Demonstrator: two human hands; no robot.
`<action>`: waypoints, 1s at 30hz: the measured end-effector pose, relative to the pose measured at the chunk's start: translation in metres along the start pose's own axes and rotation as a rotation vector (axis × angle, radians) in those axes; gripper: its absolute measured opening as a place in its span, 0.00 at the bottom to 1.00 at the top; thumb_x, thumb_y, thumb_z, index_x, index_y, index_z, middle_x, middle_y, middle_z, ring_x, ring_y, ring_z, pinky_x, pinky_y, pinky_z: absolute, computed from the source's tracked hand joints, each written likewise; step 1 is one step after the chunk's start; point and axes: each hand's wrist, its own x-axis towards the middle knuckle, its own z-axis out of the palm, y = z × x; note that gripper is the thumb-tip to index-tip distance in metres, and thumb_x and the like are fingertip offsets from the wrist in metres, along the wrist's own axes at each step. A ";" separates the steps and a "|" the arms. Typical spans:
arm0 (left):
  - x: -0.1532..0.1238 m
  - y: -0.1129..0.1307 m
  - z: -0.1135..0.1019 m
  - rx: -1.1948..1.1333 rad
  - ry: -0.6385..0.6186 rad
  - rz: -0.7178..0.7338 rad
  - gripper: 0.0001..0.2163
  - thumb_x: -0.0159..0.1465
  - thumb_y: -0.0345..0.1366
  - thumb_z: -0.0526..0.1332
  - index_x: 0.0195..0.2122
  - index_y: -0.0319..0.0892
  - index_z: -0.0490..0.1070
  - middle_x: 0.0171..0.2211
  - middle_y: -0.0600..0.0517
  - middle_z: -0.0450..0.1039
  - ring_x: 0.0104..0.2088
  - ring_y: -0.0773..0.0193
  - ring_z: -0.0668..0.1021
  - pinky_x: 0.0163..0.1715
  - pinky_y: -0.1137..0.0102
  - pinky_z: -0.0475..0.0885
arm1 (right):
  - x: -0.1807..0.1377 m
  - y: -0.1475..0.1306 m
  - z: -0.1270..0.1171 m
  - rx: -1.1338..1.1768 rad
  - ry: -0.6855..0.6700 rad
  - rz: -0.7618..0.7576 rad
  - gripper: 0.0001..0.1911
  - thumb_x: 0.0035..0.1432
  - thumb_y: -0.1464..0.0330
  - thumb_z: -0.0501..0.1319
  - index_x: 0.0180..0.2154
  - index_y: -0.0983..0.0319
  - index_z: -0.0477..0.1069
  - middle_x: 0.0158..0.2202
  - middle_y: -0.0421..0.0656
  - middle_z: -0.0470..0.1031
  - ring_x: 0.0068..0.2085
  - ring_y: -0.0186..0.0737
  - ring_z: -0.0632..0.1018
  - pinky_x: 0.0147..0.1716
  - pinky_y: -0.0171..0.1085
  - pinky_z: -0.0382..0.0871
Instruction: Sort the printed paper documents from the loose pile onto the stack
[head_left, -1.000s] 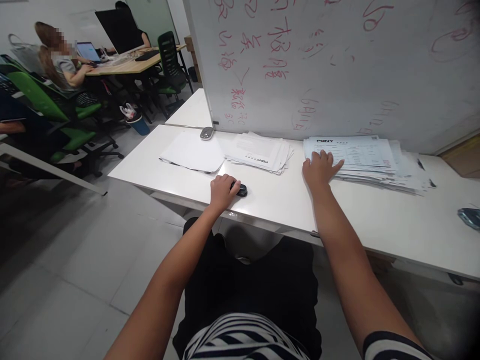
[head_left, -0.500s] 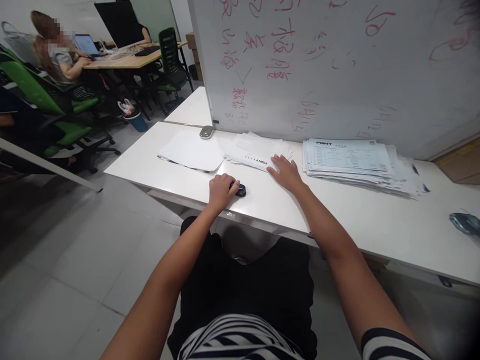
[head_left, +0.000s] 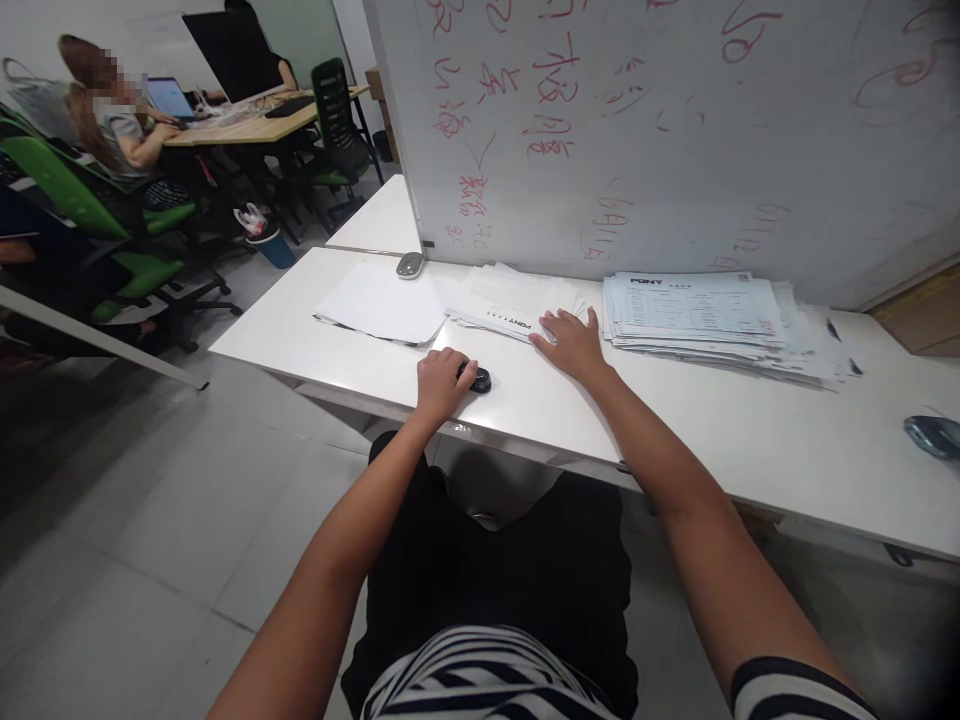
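Observation:
My left hand [head_left: 440, 382] is curled round a small black round object [head_left: 480, 380] on the white table [head_left: 697, 420]; part of the object shows to the right of my fingers. My right hand [head_left: 571, 343] lies flat with fingers spread on the near corner of the middle pile of papers [head_left: 517, 305], whose top sheet lies printed side away from me. A thick stack of printed forms [head_left: 705, 312] sits to the right of that hand, untouched. A loose white sheet [head_left: 382, 303] lies to the left of the middle pile.
A whiteboard [head_left: 660, 130] with red writing stands along the table's far edge. A small grey object [head_left: 410, 265] rests by its lower left corner. A dark object [head_left: 934, 435] lies at the far right. A person sits at a wooden desk [head_left: 247, 125] with green chairs [head_left: 90, 200] at the back left.
My right hand left the stack of printed forms, moved left and settled flat on the middle pile of papers. My left hand stayed on the black object.

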 end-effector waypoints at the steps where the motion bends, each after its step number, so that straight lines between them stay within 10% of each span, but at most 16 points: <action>1: 0.000 0.000 0.000 -0.002 -0.001 -0.001 0.12 0.67 0.44 0.51 0.33 0.46 0.69 0.36 0.50 0.73 0.43 0.56 0.70 0.40 0.62 0.59 | 0.000 -0.001 0.000 -0.009 0.003 -0.004 0.24 0.64 0.53 0.47 0.53 0.57 0.67 0.58 0.45 0.69 0.61 0.53 0.64 0.61 0.64 0.37; 18: -0.001 0.001 -0.001 -0.006 0.000 0.002 0.12 0.67 0.45 0.51 0.34 0.46 0.70 0.37 0.51 0.72 0.43 0.57 0.70 0.41 0.62 0.59 | -0.003 -0.004 -0.003 -0.170 0.259 -0.194 0.20 0.68 0.67 0.39 0.36 0.62 0.69 0.31 0.45 0.75 0.35 0.41 0.74 0.57 0.49 0.54; 30: -0.001 0.003 -0.002 0.013 -0.006 -0.021 0.12 0.67 0.44 0.51 0.34 0.46 0.70 0.37 0.50 0.73 0.44 0.57 0.70 0.41 0.62 0.59 | -0.018 0.012 -0.037 0.261 0.513 0.406 0.24 0.67 0.58 0.34 0.44 0.62 0.62 0.32 0.48 0.74 0.37 0.46 0.76 0.40 0.43 0.66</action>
